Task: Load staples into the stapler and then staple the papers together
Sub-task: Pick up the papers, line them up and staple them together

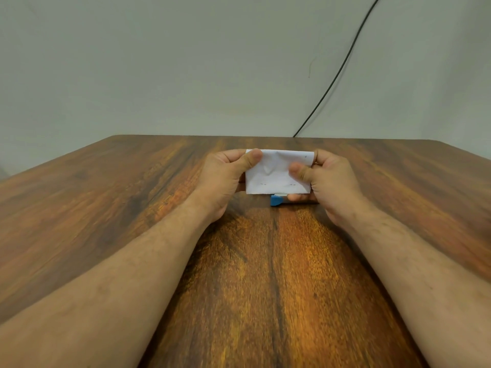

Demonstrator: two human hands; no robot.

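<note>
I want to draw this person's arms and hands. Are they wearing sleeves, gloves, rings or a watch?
No. Both forearms are bare all the way to the bottom of the picture, with no sleeves showing. The left hand and the right hand wear no gloves, and no rings, watch or bracelet can be seen. The arms have some fine hair, and the thumbnails are short and plain.

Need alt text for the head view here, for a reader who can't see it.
Both hands hold a small white folded paper upright above a wooden table, left hand and right hand pinching its sides. A blue stapler peeks out just below the paper. A black cable runs down the wall.
</note>
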